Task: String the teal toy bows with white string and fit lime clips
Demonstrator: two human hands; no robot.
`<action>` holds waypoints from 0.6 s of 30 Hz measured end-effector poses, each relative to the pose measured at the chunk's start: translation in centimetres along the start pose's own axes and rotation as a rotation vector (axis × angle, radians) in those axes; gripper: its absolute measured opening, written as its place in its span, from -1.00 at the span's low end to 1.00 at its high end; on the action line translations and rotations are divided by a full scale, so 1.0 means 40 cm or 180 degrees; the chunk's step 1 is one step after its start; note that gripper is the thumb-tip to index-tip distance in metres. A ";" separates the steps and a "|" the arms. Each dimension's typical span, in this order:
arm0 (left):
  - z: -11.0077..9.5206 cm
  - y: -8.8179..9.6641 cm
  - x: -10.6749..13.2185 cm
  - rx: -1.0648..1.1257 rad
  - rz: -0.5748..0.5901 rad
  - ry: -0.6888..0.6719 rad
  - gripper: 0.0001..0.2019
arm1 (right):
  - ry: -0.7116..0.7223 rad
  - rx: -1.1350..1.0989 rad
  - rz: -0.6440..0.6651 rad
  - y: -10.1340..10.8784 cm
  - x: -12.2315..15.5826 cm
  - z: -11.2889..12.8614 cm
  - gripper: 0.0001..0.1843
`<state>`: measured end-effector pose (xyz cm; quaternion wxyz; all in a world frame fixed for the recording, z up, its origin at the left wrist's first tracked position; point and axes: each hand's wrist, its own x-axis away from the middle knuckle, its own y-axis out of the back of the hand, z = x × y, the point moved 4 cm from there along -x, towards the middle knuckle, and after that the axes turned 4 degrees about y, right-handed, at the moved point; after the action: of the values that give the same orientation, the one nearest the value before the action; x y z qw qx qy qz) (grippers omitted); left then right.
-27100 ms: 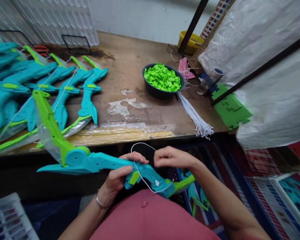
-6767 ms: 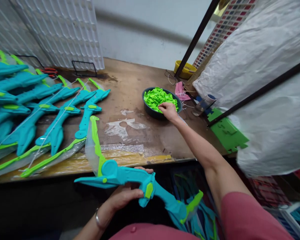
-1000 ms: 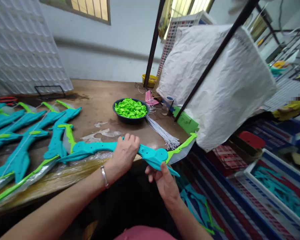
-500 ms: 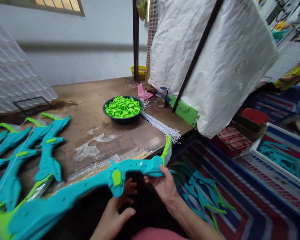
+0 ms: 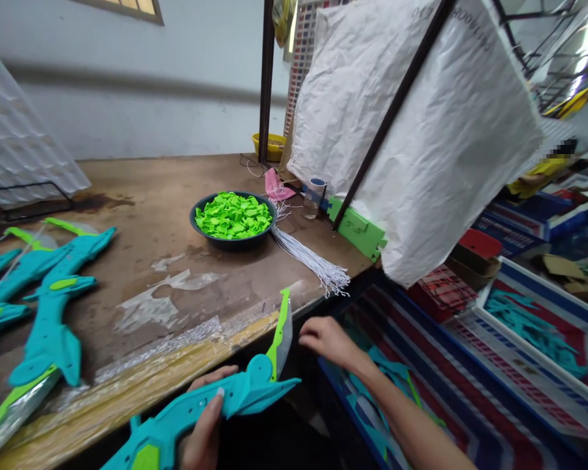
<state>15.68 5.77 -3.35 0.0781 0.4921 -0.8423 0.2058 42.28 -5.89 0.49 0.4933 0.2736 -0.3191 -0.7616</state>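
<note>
My left hand (image 5: 206, 414) is closed around the teal plastic toy bow (image 5: 247, 394), its thumb lying across the face of the limb. A lime green arm with a clear grey blade-like piece sticks up from the bow's far end. The bow's near end runs out of view at the bottom. Past that tip, my right hand (image 5: 329, 339) hangs over the table edge with its fingers curled together and nothing visible in them. Closest to it on the table is a bundle of white cords (image 5: 313, 258). A dark bowl (image 5: 235, 245) of lime green plastic pieces (image 5: 232, 215) stands behind.
Several similar bows (image 5: 53, 313) lie at the table's left. A clear cup (image 5: 315, 198), a pink cloth (image 5: 277, 185) and a green foam strip (image 5: 357, 228) are near the white sack (image 5: 421, 130). At the lower right are striped bins, one a white-rimmed crate (image 5: 558, 294) with teal parts.
My right hand has let go of the bow and moved up and right, toward the cords. My left hand, open before, now grips the bow. The bow has shifted down and left.
</note>
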 end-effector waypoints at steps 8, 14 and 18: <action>0.034 -0.046 0.028 0.0274 -0.0378 -0.0085 -0.53 | -0.0682 0.1866 -0.1028 0.152 -0.176 -0.141 -0.84; 0.055 -0.049 0.016 0.0258 -0.0320 -0.0349 -0.59 | -0.0871 0.2399 -0.0793 0.141 -0.209 -0.191 -0.80; 0.051 -0.053 -0.020 0.0158 -0.0039 -0.0725 -0.61 | -0.0917 0.2528 -0.0770 0.144 -0.206 -0.196 -0.86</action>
<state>18.05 4.64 -4.91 -0.0290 0.5193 -0.8373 0.1688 54.34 -1.72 0.60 0.2076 0.3684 -0.6183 -0.6625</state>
